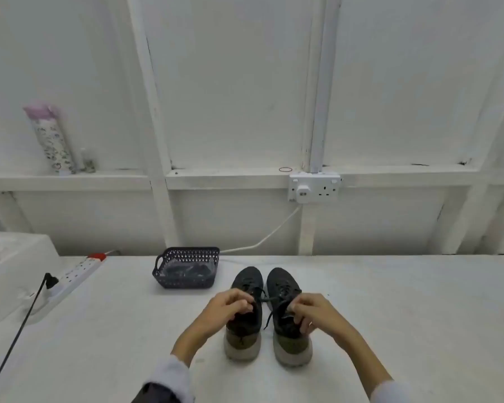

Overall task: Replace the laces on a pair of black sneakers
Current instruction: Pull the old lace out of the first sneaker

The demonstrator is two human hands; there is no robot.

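Head view shows a pair of black sneakers standing side by side on the white worktop (390,315), toes pointing away, heels toward the person. The left hand (224,312) sits over the left sneaker (246,286) with its fingers (242,298) curled narrow, pinching what looks like a strand of the dark laces (269,299) that runs across the gap between the shoes. The right hand (314,312) is on the right sneaker (282,283), its fingers (300,305) bent tight around the laces near the tongue. Another loose end hangs down between the two shoes, so at least one bow looks undone. Both sneakers have dark laces threaded through their eyelets, though blur hides how many rows. By my reading the job is at its very start: untying is under way, and no lace has been pulled out. A dark basket (184,283) sits further back on the left, well apart from the shoes, holding a clear packet with something dark inside, possibly the new laces, though I cannot tell. Unthreading both shoes, relacing and tying are all left to do.
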